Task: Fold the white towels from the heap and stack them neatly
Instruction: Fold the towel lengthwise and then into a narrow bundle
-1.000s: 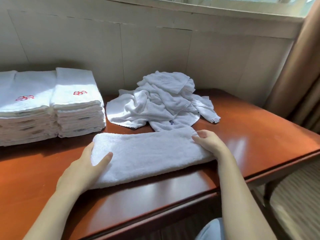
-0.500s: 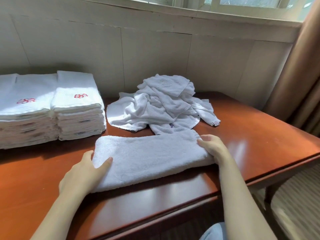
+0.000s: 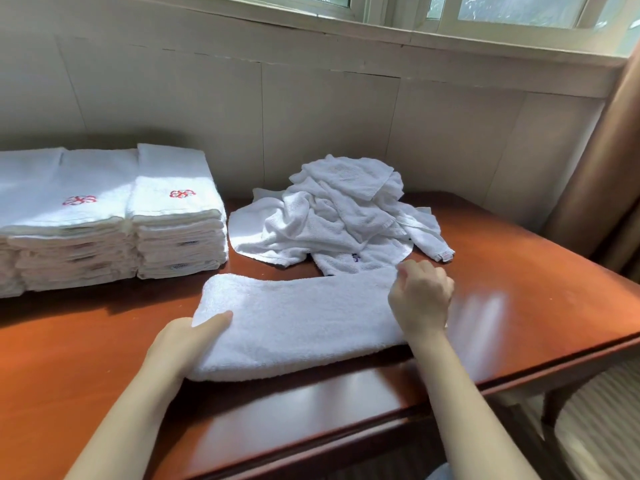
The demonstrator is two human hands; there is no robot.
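A white towel (image 3: 304, 317), folded into a long strip, lies across the middle of the wooden table (image 3: 69, 368). My left hand (image 3: 183, 341) holds its left end, thumb on top and fingers under the edge. My right hand (image 3: 420, 296) grips the right end with curled fingers. Behind the strip sits the heap of crumpled white towels (image 3: 332, 216). Two stacks of folded towels with red emblems stand at the left: one (image 3: 178, 213) next to the heap, another (image 3: 65, 220) further left.
The wall runs close behind the table, with a window sill above. A brown curtain (image 3: 602, 161) hangs at the right. The table's front and right edges (image 3: 540, 372) drop to a carpeted floor.
My right hand went from lying flat on the towel's right end to curling its fingers around it. My left hand stayed at the left end. The camera tilted slightly.
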